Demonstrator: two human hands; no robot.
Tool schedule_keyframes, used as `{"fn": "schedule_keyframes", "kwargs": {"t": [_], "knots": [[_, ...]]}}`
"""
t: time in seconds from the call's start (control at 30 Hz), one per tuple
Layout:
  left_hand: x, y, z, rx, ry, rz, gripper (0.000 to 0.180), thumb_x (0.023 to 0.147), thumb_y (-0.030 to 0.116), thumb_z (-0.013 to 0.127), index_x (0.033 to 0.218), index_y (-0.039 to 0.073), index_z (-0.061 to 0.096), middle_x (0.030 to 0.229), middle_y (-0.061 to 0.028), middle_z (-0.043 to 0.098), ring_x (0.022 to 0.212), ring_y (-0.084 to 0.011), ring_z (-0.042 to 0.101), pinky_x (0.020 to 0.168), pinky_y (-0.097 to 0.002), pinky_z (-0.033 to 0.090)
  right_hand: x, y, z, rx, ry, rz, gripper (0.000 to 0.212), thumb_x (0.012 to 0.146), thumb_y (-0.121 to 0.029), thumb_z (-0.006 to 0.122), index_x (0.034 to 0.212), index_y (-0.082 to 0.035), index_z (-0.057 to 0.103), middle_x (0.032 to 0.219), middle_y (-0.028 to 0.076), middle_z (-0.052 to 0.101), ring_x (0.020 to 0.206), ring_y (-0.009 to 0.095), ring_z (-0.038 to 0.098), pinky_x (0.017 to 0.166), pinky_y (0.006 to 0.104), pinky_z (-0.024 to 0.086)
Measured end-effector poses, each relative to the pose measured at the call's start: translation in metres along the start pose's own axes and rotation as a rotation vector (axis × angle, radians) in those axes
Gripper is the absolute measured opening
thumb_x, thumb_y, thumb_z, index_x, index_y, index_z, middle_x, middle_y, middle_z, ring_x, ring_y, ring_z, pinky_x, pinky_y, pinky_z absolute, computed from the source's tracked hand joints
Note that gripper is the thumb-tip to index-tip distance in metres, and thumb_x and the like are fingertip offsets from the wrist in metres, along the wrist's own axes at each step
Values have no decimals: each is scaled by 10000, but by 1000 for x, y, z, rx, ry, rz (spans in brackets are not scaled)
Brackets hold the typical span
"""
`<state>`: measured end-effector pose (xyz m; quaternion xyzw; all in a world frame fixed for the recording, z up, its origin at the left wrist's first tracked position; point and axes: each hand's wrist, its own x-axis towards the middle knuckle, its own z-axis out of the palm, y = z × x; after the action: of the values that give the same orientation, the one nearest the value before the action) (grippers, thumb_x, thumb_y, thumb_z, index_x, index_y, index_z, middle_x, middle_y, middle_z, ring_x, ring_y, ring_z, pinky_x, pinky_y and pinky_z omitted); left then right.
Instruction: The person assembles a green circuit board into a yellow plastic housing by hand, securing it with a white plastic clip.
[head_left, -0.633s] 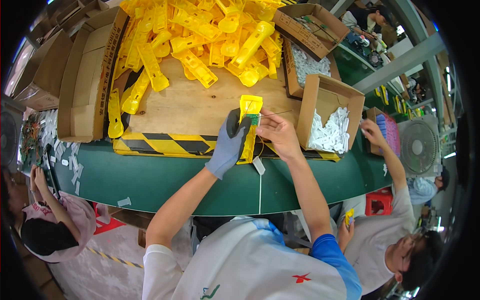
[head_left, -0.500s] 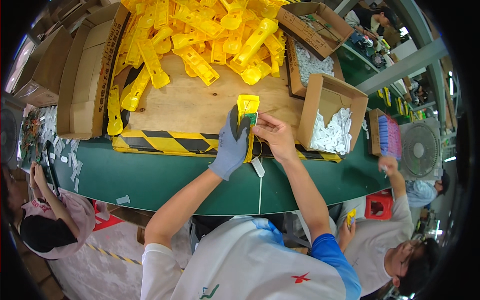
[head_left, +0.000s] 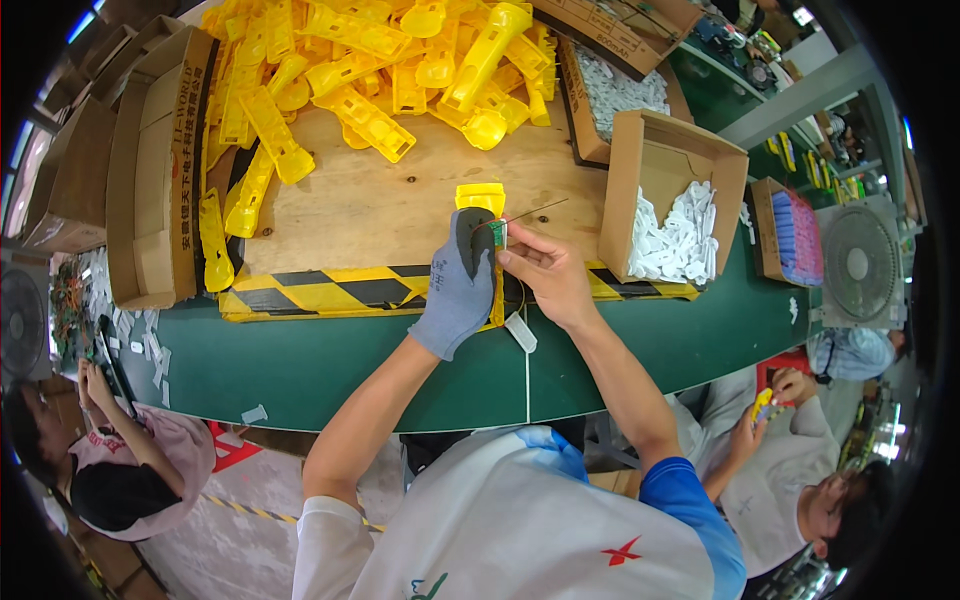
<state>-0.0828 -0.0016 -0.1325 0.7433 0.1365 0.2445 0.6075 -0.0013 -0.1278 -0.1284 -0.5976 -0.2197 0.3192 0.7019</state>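
My left hand (head_left: 458, 290), in a grey-blue glove with black fingers, is closed around a yellow plastic shell (head_left: 480, 197). The shell's wide end sticks out above the fingers, and a strip of it shows below them. My bare right hand (head_left: 550, 275) pinches a small green circuit board (head_left: 499, 232) at the shell's right side; whether the board is seated inside is hidden. From the fingers a thin dark wire (head_left: 542, 209) slants up to the right. A small white plastic piece (head_left: 520, 332) hangs below by another thin wire.
Yellow shells (head_left: 370, 125) pile up on the wooden board (head_left: 350, 215), edged with striped tape. A carton of white parts (head_left: 622, 200) stands right, an open carton (head_left: 150, 200) left. Loose white pieces (head_left: 155, 350) lie left on the green table (head_left: 300, 370). Co-workers sit on both sides.
The dark wire now points up and right beyond my right fingers. My gloved fingers cover more of the shell and board. On the right, a co-worker's hands have come together on a yellow piece.
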Motion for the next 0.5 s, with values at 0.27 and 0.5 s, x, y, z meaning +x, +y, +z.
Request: {"fn": "schedule_keyframes", "kwargs": {"t": [0.27,0.5], "knots": [[-1,-6,-2,26,-26,5,268,897,-3,502,1164,24,498,998,-210,644,910,-368,653,778,-397,510,-7,9,6,-25,46,-182,370,926,34,609,1294,55,566,1256,89,552,1045,134,608,921,252,499],[-4,-8,0,67,-43,94,274,878,-22,502,1149,16,520,992,-222,632,895,-398,636,772,-400,508,-14,-1,6,-299,56,-255,356,911,22,618,1264,53,591,1240,94,514,983,112,597,813,223,493]]}}
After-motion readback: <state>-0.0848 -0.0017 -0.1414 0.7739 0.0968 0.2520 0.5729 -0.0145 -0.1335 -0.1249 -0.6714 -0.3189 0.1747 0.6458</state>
